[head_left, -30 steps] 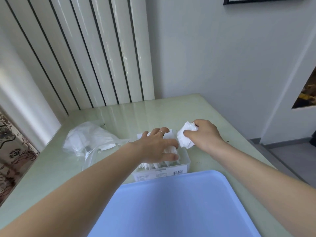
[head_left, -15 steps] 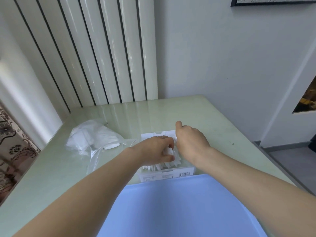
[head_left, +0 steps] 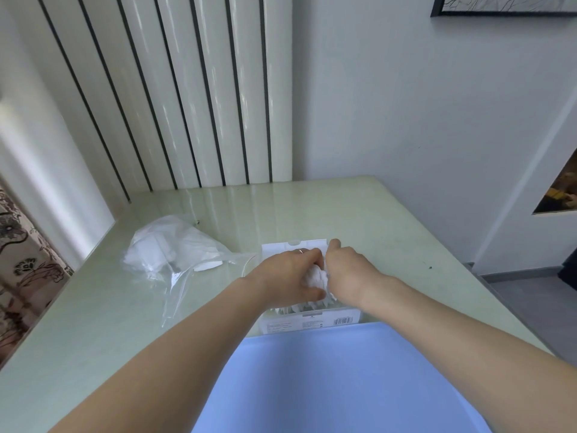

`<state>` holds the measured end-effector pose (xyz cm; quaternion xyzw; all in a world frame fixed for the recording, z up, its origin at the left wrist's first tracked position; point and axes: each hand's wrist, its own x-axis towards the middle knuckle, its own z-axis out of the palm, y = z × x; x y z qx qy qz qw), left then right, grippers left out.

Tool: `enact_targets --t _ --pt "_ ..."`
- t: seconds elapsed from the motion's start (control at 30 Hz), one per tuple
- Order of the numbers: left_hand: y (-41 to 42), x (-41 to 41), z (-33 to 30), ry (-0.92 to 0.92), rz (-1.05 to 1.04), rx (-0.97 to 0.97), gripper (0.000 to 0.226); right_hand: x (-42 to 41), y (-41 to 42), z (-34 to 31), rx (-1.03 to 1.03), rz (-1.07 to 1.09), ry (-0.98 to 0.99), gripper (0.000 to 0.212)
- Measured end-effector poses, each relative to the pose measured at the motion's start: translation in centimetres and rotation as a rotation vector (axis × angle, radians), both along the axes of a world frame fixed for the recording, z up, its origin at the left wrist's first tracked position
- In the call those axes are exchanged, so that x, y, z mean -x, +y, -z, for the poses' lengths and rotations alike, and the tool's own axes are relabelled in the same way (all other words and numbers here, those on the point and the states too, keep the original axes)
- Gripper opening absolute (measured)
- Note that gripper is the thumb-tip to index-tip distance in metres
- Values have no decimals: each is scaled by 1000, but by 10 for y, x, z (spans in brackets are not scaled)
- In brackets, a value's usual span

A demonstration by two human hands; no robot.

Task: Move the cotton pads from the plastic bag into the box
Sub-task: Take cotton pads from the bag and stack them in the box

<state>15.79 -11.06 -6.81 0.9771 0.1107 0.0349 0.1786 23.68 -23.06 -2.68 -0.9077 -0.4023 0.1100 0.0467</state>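
Hands (head_left: 318, 276) grip cotton pads (head_left: 315, 276) over box (head_left: 309, 321); bag (head_left: 175, 254) left, tray (head_left: 343, 385) near.

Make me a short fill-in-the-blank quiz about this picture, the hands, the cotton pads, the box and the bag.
1. Both hands, the left hand and the right hand, meet over the clear ____.
2. Between them shows a bunch of white cotton pads; the box has a barcode label on its ____ wall.
3. The plastic bag lies on the table to the ____ of the box.
4. The tray nearest the camera is ____ in colour.

Missing words: box; near; left; blue
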Motion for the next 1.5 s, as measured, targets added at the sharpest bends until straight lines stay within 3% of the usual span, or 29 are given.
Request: enact_targets --t 0.17,0.3,0.4,0.53,0.7,0.87,0.97,1.03,1.2,1.37,1.47,1.5 --pt "3 -1 0 -8 23 28 44 5 7 -4 9 -108 -275 39" --pt "1 -1 0 -38 18 29 42 10 11 -5 51 -138 -243 42" --pt "2 0 1 -44 5 25 43 10 8 -4 -30 -86 -57 34" --pt "0 -1 2 -34 -33 -2 43 2 -1 0 -144 -11 256 6" --pt "-7 -4 3 -34 -90 -86 58 -1 -7 0 -348 155 844 27" --pt "-18 -9 1 -14 -132 -192 50 7 -11 -2 -353 203 922 22" --pt "-24 -10 -4 24 -150 -165 45 8 -9 -10 -311 213 912 27" --pt "-23 -7 -7 55 -147 -143 47 6 -10 -18 -265 224 846 11" --pt "-9 25 -28 61 -147 -171 65 6 -12 -28 -121 177 567 7" --pt "1 74 -45 1 -159 -122 56 22 -15 -25 34 39 202 20" --pt "7 99 -56 -103 -116 -130 48 31 -15 -25 45 -1 2 6" --pt "8 107 -61 -142 -98 -139 45 35 -15 -26 29 -18 -40 16"
